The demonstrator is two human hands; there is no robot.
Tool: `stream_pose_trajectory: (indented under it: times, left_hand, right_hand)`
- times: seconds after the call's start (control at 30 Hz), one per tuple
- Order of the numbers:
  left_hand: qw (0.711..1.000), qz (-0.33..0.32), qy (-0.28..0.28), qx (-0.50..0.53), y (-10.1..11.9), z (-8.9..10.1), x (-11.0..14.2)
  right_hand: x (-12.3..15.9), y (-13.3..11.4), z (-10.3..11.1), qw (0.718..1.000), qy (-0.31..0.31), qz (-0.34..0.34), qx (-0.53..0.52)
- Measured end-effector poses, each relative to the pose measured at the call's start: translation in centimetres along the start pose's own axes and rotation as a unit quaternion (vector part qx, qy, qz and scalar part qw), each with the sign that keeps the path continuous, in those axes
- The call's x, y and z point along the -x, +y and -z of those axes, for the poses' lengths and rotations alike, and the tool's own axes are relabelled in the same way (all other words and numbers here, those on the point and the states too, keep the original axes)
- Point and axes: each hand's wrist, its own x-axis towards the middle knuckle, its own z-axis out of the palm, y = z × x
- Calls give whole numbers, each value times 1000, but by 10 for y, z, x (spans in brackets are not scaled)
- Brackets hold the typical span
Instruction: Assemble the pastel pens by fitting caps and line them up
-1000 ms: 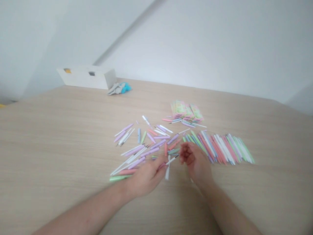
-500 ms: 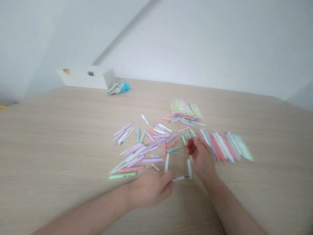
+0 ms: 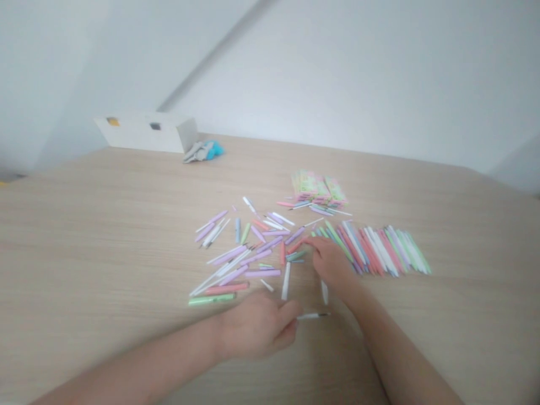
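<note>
My left hand (image 3: 265, 326) is closed in a pinch on a slim white pen (image 3: 311, 316), whose dark tip points right, low over the table. My right hand (image 3: 333, 264) reaches forward with curled fingers. Its fingertips are at the right end of a coral pen piece (image 3: 297, 244), and what they grip, if anything, is hidden. A white pen piece (image 3: 324, 292) lies below the right wrist, partly covered. Between the hands rests another white pen piece (image 3: 286, 280). Scattered purple pen pieces (image 3: 262, 273), white sticks and a green pen piece (image 3: 212, 299) lie to the left.
A tight row of coloured pens (image 3: 379, 250) lies to the right. Behind the loose pieces stand stacked pink-and-green packets (image 3: 314, 187). Toward the back left are a white box (image 3: 143, 134) and a crumpled grey and blue glove-like bundle (image 3: 205, 151). A wall borders the wooden table.
My left hand has moved down toward me with the white pen. A white pen piece now lies by my right wrist. My right hand has shifted left to the coral piece, fingers curling down.
</note>
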Motion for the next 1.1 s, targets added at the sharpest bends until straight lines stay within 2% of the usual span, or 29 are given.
stream_pose_trajectory:
  times: [0.1, 0.27, 0.47, 0.57, 0.63, 0.8, 0.93, 1.0, 1.1]
  left_hand:
    - [1000, -10, 8, 7, -2, -3, 2]
    - [999, -36, 13, 20, -3, -5, 5]
    - [998, -50, 19, 29, -2, 0, 10]
    - [998, -53, 25, 32, -2, 0, 12]
    - [998, -52, 24, 28, -3, -1, 12]
    - [998, -53, 34, 17, -4, -4, 13]
    - [996, -64, 55, 13, -4, -5, 12]
    - [996, -64, 60, 12, -4, -6, 12]
    - [997, -60, 48, 11, -3, -5, 12]
  right_hand:
    - [-3, -4, -7, 999, -43, 22, 11]
    - [-9, -4, -14, 996, -73, 55, 17]
    - [-21, -4, -12, 992, -88, 74, -50]
    - [-26, -13, -10, 994, -78, 56, -54]
    - [-29, -23, -12, 993, -84, 67, -55]
    - [-38, -47, -34, 977, -102, 177, -52]
    - [-47, -52, -55, 958, -108, 264, -3]
    - [-51, -51, -61, 951, -118, 287, 17]
    - [-51, -46, -63, 949, -126, 285, 33]
